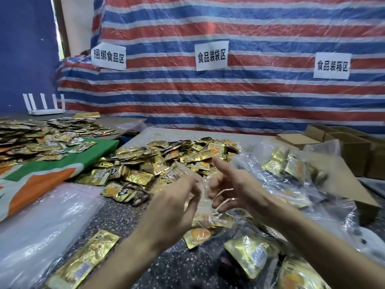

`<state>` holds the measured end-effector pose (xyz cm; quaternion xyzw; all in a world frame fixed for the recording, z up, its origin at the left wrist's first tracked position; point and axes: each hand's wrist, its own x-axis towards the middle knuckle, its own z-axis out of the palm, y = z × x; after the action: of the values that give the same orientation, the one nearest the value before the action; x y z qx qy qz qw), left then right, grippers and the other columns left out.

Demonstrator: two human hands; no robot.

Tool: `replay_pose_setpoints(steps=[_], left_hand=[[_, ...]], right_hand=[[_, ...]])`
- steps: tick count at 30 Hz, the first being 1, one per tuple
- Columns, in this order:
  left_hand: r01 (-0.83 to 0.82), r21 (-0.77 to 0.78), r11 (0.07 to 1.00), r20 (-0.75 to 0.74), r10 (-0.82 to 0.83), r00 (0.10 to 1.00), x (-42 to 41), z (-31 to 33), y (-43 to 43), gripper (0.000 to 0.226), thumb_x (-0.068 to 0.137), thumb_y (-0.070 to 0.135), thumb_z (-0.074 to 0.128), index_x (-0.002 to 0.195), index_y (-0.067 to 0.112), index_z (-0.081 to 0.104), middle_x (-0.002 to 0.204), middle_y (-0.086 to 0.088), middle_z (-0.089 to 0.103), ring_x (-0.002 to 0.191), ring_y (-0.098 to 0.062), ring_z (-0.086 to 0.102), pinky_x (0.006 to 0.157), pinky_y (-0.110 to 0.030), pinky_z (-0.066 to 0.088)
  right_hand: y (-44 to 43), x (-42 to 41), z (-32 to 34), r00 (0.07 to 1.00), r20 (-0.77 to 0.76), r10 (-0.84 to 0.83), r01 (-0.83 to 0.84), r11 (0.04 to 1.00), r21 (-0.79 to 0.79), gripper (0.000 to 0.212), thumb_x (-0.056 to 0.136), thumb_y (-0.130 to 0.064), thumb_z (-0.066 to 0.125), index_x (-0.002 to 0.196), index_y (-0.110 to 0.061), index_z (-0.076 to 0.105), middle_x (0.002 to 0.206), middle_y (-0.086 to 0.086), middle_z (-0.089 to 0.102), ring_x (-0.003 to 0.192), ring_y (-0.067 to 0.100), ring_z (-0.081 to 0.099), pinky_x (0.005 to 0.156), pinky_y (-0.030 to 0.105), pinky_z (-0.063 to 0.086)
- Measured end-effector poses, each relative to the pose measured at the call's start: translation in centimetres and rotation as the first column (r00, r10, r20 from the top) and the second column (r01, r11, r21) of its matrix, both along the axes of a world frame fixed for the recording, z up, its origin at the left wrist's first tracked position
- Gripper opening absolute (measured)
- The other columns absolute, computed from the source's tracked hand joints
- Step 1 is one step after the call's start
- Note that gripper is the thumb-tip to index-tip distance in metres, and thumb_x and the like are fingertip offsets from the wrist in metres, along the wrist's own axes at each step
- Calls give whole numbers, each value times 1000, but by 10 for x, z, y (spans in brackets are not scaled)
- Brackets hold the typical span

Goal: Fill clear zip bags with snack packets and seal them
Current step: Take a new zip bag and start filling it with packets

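Fingers of the left hand are bent and pinch the top edge of the bag, on its left side. The right hand is just right of the bag. Its fingers are spread apart: one sticks up straight, and the lower ones bend toward the bag's right edge. They are blurry, so I cannot tell if they hold it or only touch it. The bag hangs between the two hands, above the near part of the surface. Some gold packets sit at the bottom of it, below the fingers. The bag looks thin, soft and see-through. It will likely be floppy and a bit slippery, and it will sag where the packets pull it down. It should be light. The best place to hold it is likely the top strip with the zip, one hand at each end, so the mouth stays flat and can be pressed shut from one side to the other. The packets look flat, shiny and smooth, so they may slide out if the bag tips. More packets lie in a big pile farther away, just past the hands. Full bags lie to the right.
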<state>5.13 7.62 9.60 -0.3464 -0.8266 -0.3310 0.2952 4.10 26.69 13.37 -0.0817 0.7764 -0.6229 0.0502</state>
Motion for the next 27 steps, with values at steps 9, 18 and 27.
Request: replay_pose_setpoints(steps=[9,18,27], left_hand=[[164,-200,966,8,-166,986,6,-19,12,20,78,-3,68,88,12,63,105,9,64,81,-13,65,63,-31,55],[85,450,889,693,-407,594,10,3,14,40,92,45,65,90,5,70,83,-2,72,73,-14,66,66,-21,53],[111,438,892,757,-433,490,12,-1,18,26,91,9,68,69,21,74,76,-6,73,68,-17,66,61,-22,50]], right_hand=[[17,25,-4,990,136,40,-54,994,95,32,89,-30,72,91,2,69,75,8,69,62,19,63,63,32,55],[19,42,-9,990,36,139,-143,974,174,21,95,-18,66,91,3,66,79,11,68,67,19,64,64,28,56],[18,43,-18,999,-16,40,-37,985,166,51,81,-53,74,93,-4,68,83,14,74,65,18,68,59,29,57]])
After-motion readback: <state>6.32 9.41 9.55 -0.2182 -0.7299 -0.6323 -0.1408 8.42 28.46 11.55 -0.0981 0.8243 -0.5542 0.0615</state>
